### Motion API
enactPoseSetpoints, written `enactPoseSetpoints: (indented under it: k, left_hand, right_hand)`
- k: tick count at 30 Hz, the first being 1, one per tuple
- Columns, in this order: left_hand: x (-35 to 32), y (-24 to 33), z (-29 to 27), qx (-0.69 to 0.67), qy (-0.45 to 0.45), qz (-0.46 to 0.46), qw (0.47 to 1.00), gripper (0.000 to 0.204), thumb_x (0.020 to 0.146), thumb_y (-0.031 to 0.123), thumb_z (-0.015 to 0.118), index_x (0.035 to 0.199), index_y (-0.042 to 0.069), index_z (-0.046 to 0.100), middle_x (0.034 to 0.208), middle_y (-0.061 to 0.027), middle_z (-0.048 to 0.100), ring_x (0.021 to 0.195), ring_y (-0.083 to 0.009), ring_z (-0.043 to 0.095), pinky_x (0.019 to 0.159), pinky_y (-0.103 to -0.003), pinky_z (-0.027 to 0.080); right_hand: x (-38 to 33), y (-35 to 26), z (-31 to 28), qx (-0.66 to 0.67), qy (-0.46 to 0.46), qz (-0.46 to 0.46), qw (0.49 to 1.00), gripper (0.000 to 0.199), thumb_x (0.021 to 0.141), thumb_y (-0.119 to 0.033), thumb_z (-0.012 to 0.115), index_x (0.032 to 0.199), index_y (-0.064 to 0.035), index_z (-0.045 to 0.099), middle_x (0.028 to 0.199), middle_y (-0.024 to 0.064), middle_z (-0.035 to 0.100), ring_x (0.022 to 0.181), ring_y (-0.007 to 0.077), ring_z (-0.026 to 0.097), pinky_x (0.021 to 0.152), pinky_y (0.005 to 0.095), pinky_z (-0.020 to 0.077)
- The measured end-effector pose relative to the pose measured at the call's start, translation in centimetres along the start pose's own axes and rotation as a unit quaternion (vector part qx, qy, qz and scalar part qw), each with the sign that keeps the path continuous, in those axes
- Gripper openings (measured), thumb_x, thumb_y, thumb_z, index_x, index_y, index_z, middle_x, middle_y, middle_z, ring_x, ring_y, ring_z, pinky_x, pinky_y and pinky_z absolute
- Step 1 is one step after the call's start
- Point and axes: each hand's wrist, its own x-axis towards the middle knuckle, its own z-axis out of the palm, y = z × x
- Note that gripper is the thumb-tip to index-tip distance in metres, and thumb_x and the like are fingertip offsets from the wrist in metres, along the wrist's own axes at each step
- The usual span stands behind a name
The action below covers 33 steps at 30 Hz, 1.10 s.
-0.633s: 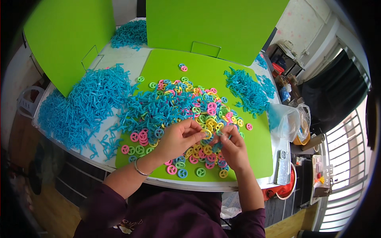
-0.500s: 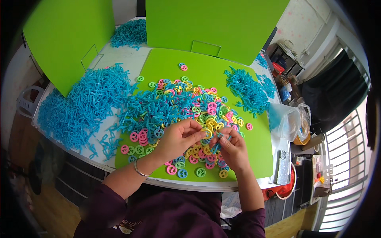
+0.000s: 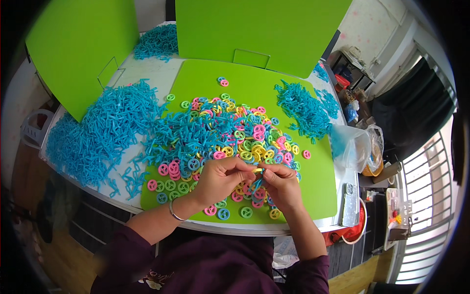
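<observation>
Head view, lower centre: hands barely shifted; left hand and right hand still pinch yellow ring and blue stick together over green mat.

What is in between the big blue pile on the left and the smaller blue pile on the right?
Between the big blue pile and the smaller blue pile, the head view shows a heap of colourful rings on the green mat.

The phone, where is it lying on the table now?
In the head view, the phone lies at the right edge of the white table, just right of the green mat and below the clear plastic bag.
</observation>
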Motion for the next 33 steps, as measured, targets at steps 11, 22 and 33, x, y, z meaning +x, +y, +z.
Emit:
enactPoseSetpoints:
  k: [11, 22, 33]
  left_hand:
    - [0.2, 0.4, -0.3, 0.106, -0.005, 0.067, 0.992, 0.010, 0.085, -0.005, 0.064, 0.093, -0.001, 0.069, 0.080, -0.0052, 0.070, 0.075, -0.0098, 0.067, 0.068, -0.022, 0.054]
    - [0.6, 0.7, -0.7, 0.001, -0.042, -0.099, 0.994, 0.006, 0.086, -0.002, 0.066, 0.092, -0.003, 0.067, 0.080, -0.0068, 0.069, 0.075, -0.0104, 0.067, 0.068, -0.023, 0.056]
    - [0.6, -0.3, -1.0, 0.058, -0.053, -0.002, 0.997, 0.013, 0.086, -0.003, 0.064, 0.099, -0.002, 0.067, 0.093, -0.0081, 0.068, 0.088, -0.0132, 0.066, 0.079, -0.026, 0.055]
  right_hand:
    - [-0.9, -0.7, 1.7, -0.318, 0.057, -0.153, 0.934, 0.017, 0.082, -0.007, 0.073, 0.096, 0.0020, 0.070, 0.089, 0.0067, 0.071, 0.077, 0.0104, 0.064, 0.067, 0.0248, 0.0523]
    - [-1.2, -1.6, 2.1, -0.410, 0.018, -0.076, 0.909, 0.018, 0.082, -0.005, 0.073, 0.097, 0.0045, 0.068, 0.083, 0.0052, 0.070, 0.074, 0.0086, 0.063, 0.067, 0.0220, 0.0512]
    - [-1.3, -0.8, 2.8, -0.483, 0.087, -0.202, 0.848, 0.021, 0.079, 0.000, 0.073, 0.099, 0.0002, 0.070, 0.080, 0.0059, 0.069, 0.070, 0.0087, 0.062, 0.062, 0.0246, 0.0495]
